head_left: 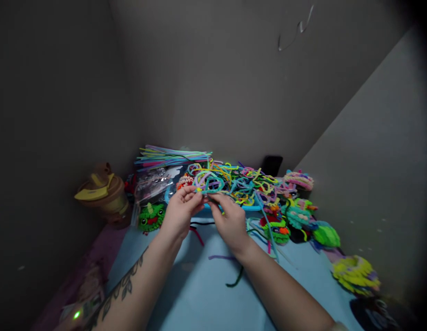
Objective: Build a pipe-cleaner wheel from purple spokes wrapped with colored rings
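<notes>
My left hand (181, 210) and my right hand (230, 221) meet in front of a blue tray, fingertips pinched close together. Between them runs a teal pipe cleaner (204, 193), with a small yellow bit by the left fingertips. Its ends are hard to tell from the coloured loops behind. Right beyond my fingers, the blue tray (253, 208) is heaped with curled pipe cleaners (241, 184) in many colours. Below my hands, a lilac pipe cleaner piece (220, 257) and a dark green piece (236, 279) lie on the light blue table surface (206, 299).
Straight pipe cleaners (172, 157) lie in a bundle at the back left, above a clear plastic bag (153, 181). A brown cup (103, 195) stands at left, near a green fuzzy figure (151, 217). Several fuzzy figures line the right edge, including a yellow one (354, 274). A black phone-like object (272, 164) leans behind.
</notes>
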Demonstrator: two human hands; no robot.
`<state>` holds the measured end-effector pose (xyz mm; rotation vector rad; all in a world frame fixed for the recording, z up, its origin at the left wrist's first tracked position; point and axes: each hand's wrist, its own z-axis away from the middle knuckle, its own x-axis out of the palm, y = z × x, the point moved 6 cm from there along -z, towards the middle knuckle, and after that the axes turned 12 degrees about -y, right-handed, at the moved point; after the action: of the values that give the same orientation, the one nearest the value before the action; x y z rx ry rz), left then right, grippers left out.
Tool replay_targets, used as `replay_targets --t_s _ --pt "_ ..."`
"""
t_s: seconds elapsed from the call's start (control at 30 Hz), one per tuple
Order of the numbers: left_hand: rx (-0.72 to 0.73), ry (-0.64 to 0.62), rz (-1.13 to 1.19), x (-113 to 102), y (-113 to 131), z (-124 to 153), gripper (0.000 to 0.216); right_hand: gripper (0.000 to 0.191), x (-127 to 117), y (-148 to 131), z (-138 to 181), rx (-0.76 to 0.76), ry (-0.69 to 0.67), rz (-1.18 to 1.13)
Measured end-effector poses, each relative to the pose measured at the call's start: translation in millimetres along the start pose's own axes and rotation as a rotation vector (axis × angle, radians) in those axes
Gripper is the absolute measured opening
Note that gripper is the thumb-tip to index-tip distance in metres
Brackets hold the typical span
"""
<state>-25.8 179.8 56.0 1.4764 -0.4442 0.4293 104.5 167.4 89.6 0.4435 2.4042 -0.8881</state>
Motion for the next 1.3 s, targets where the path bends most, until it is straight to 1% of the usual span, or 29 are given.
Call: replay_targets --t_s 0.07,0.13,0.3,0.47,0.6,0.7,0.8,0.83,0.9,0.93,1.0,1.1,1.17,1.23,1.3 --pt "-0.005 0.018 0.046 -0.8 -0.1 -0.8 0.049 0.026 -2.8 -5.8 1.6 -0.111 0.026 0.025" --pt "0.009 0.040 0.084 -2.6 0.0 -1.7 0.048 0.029 -3.0 -8.9 3.2 -0.169 0.031 0.051" --pt "0.026 0.075 0.155 -7.2 -3.8 -3.5 0.046 0.030 2.9 -9.8 3.4 -0.162 -0.024 0.086" --pt "-0.018 0.019 0.198 -1.7 -9.7 -3.3 0.044 0.028 8.1 -9.2 2.9 -0.162 -0.077 0.195" --pt "-0.006 0.014 0.222 -0.2 -10.4 -3.4 0.042 0.028 17.0 -12.2 3.6 -0.203 -0.181 0.233" --pt "0.049 0.038 0.205 -5.0 -5.7 -5.6 0.041 0.028 18.3 -20.6 4.0 -0.246 -0.248 0.162" --pt "0.115 0.074 0.191 -12.8 2.2 -8.3 0.041 0.026 14.2 -37.3 5.1 -0.307 -0.343 -0.029" --pt "0.125 0.082 0.190 -15.1 4.5 -9.1 0.041 0.027 12.9 -43.8 5.7 -0.322 -0.396 -0.113" --pt "0.123 0.093 0.193 -18.9 7.5 -10.3 0.041 0.026 9.6 -54.3 6.1 -0.308 -0.492 -0.249" --pt "0.118 0.097 0.195 -20.3 8.5 -10.5 0.042 0.026 8.4 -57.3 5.7 -0.277 -0.538 -0.295" --pt "0.111 0.106 0.190 -21.8 9.4 -10.2 0.042 0.023 3.7 -58.1 3.2 -0.201 -0.569 -0.368" --pt "0.103 0.103 0.153 -20.2 8.3 -8.8 0.044 0.012 -4.0 -47.5 -2.9 -0.096 -0.532 -0.446" --pt "0.097 0.085 0.110 -16.7 5.9 -7.6 0.044 0.013 -8.2 -32.1 -6.8 0.006 -0.453 -0.481" --pt "0.095 0.051 0.054 -11.6 3.0 -6.4 0.043 0.018 -12.4 -14.1 -8.9 0.116 -0.317 -0.469" --pt "0.097 -0.001 -0.002 -4.8 0.4 -4.9 0.039 0.017 -17.8 -2.9 -9.0 0.144 -0.152 -0.354"
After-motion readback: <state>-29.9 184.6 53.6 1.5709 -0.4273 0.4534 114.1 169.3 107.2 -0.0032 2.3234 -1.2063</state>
